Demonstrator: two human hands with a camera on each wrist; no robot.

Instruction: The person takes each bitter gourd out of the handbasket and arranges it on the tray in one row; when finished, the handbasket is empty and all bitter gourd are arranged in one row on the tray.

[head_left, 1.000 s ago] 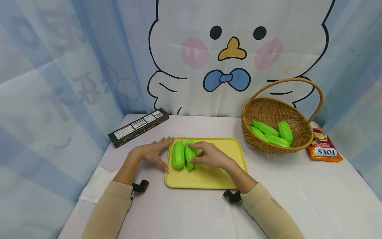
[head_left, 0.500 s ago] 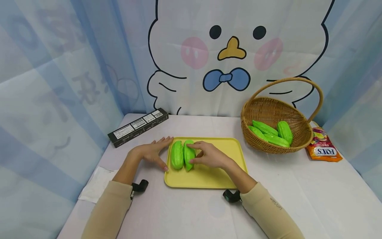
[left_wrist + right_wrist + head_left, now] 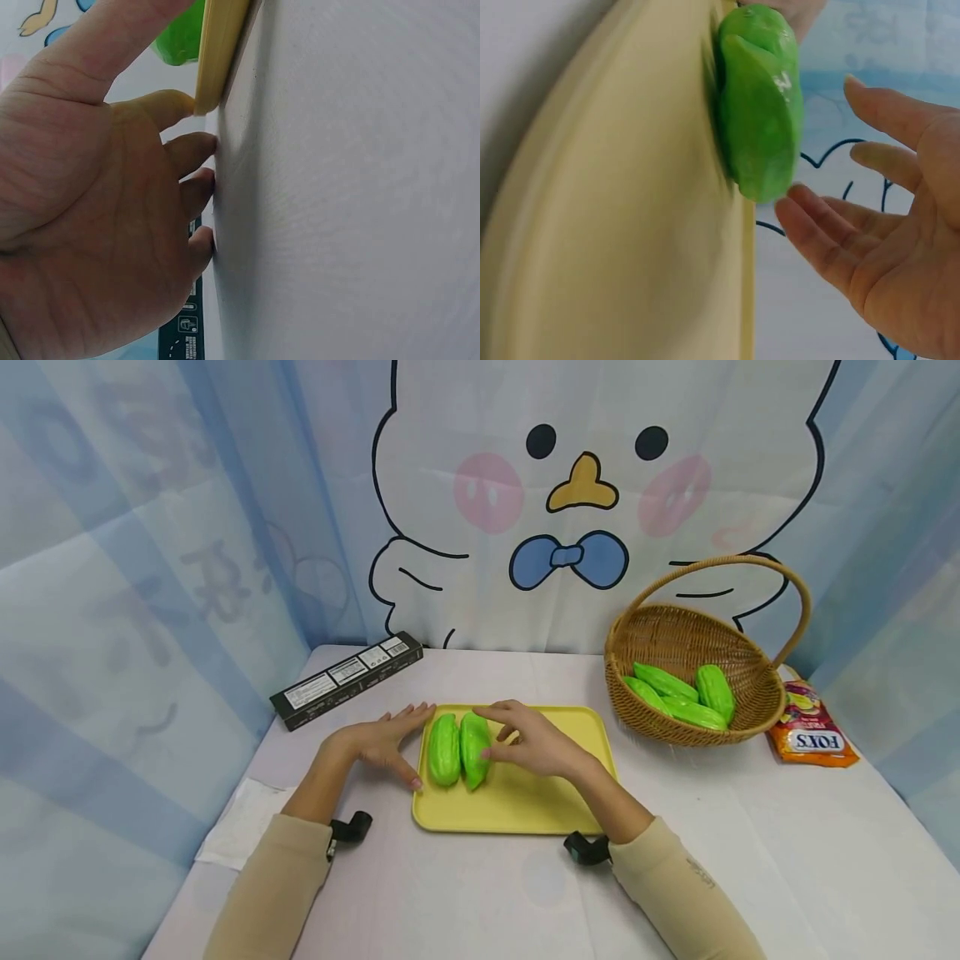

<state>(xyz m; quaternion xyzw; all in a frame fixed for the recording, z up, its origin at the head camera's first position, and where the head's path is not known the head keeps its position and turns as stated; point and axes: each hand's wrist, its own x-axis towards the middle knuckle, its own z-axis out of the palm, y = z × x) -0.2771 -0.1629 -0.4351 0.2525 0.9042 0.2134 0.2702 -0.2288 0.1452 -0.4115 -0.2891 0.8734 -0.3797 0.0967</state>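
Two glossy, bright green, elongated ridged fruits lie side by side at the left end of a yellow tray (image 3: 547, 802): a left one (image 3: 445, 750) and a right one (image 3: 475, 750). My left hand (image 3: 382, 742) rests at the tray's left edge, fingers spread; in the left wrist view the index fingertip touches the tray rim (image 3: 214, 75). Over the tray, my right hand (image 3: 536, 743) holds nothing, thumb and fingers apart. The right wrist view shows a green fruit (image 3: 761, 112) just beyond my right hand's fingers (image 3: 817, 240), with a gap from the thumb.
A wicker basket (image 3: 693, 618) with an arched handle holds several similar green fruits (image 3: 697, 712) at the back right. Beside it lies a red and orange snack packet (image 3: 816, 727). A long black box (image 3: 348, 681) lies back left, and a white cloth (image 3: 243, 827) at the left edge.
My right hand has let go of the right green fruit and lifted slightly up and to the right. Both fruits shifted a little left earlier. My left hand has stayed in place.
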